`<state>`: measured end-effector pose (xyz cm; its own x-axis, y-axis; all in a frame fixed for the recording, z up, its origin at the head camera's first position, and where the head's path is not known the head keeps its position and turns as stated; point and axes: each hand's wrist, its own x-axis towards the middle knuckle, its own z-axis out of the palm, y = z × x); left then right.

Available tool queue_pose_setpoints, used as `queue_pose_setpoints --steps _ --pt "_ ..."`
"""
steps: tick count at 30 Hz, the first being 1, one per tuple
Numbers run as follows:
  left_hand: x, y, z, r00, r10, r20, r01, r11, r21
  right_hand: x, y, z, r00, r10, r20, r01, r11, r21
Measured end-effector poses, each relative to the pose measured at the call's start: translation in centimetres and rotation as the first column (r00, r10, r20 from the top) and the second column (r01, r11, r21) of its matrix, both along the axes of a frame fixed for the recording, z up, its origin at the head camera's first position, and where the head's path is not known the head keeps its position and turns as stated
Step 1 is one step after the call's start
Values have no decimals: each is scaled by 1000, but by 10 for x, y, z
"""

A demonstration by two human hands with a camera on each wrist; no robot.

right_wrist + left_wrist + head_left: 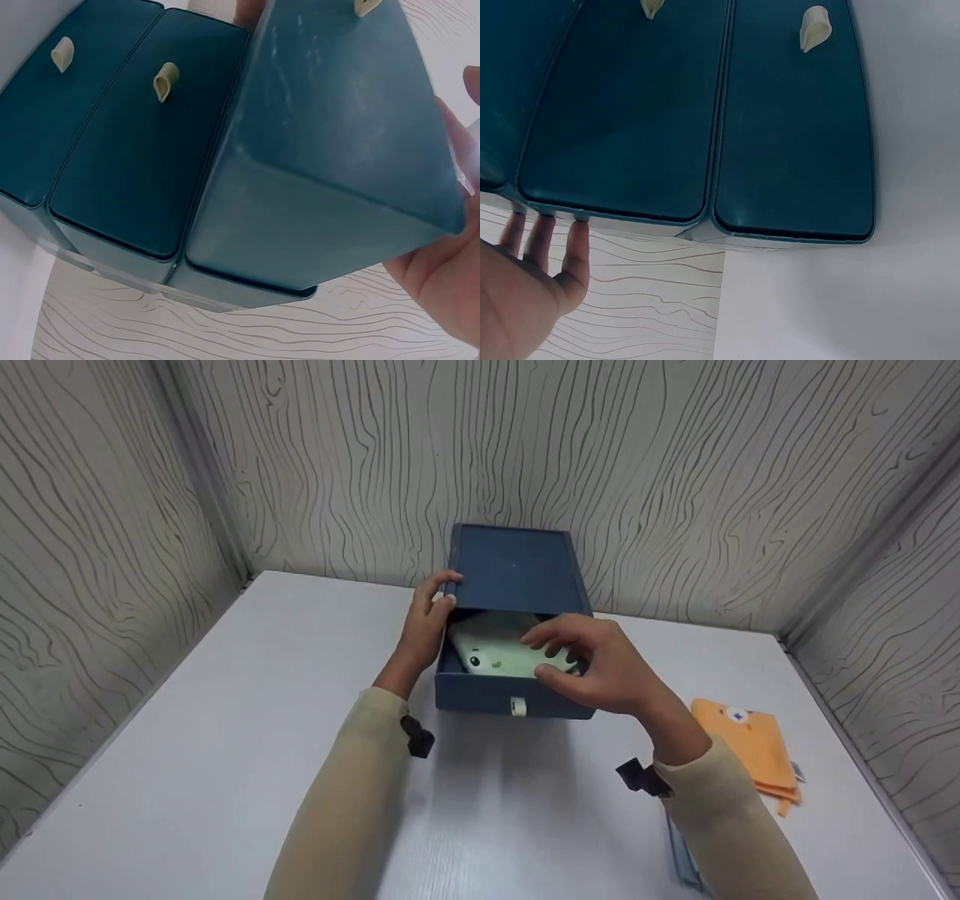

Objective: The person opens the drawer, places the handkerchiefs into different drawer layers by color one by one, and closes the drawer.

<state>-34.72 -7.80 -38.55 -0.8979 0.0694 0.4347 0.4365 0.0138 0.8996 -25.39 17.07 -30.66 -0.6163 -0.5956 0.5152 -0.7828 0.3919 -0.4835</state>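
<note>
A dark blue drawer cabinet stands at the back of the table, its top drawer pulled out. Inside that drawer lies a light green pouch with a small printed face. My left hand rests against the cabinet's left side near the top; in the left wrist view its fingertips touch the side. Over the right part of the open drawer is my right hand, fingers loosely bent above the pouch and thumb near the drawer's front rim. No clear grip on the pouch shows.
On the table's right lies an orange pouch with a printed face. A blue folded item is partly hidden beneath the right forearm. Two lower drawers stay closed, with cream pull tabs. Patterned wall panels enclose the table.
</note>
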Motion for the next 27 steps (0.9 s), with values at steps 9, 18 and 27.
queue_pose_setpoints --steps 9,18,27 --pt "1 1 0 998 -16 53 15 1000 19 15 -1 -6 984 74 -163 -91 991 -95" --pt "2 0 0 999 29 34 -28 999 -33 30 -5 -13 971 136 -196 -155 984 -84" --pt "2 0 0 1000 8 18 -8 1000 -2 41 -6 -23 981 138 -137 -151 985 -88"
